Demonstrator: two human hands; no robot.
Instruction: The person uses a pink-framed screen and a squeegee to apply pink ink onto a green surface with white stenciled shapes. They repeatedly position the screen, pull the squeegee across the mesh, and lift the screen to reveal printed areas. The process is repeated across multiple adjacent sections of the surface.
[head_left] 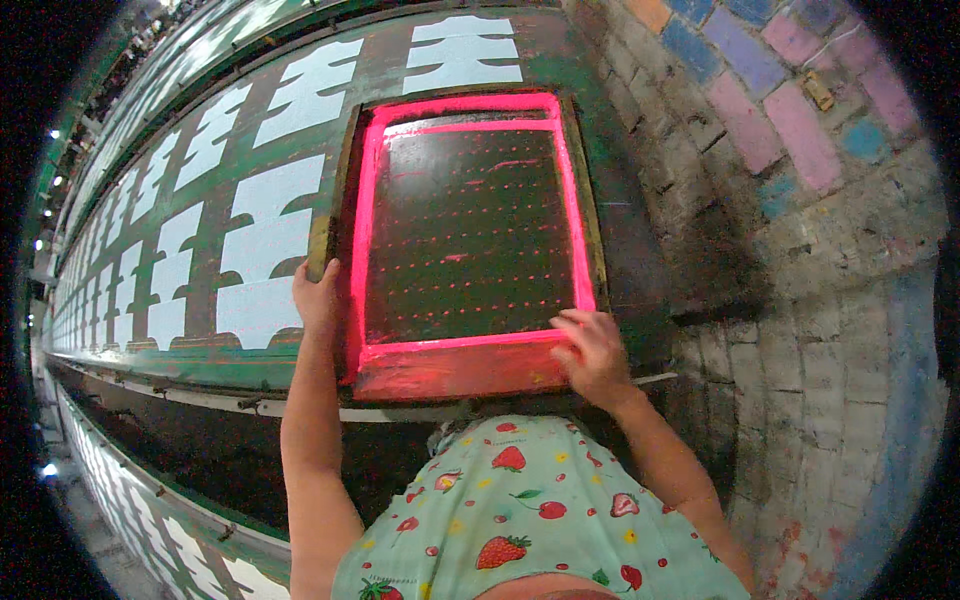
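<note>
A rectangular printing screen frame (372,215) lies on the long green table (200,365). Its border is coated in bright pink ink and its dark mesh (465,225) shows rows of small pink dots. My left hand (316,296) grips the frame's left edge near the lower corner. My right hand (590,352) presses on the near right corner, beside a red-smeared bar (450,370) along the frame's near edge. I wear a light green top with a strawberry print.
White cut fabric pieces (255,230) lie in rows along the table to the left and beyond the frame. A painted brick floor (800,250) runs along the right. Another long table with white pieces (150,520) stands at lower left.
</note>
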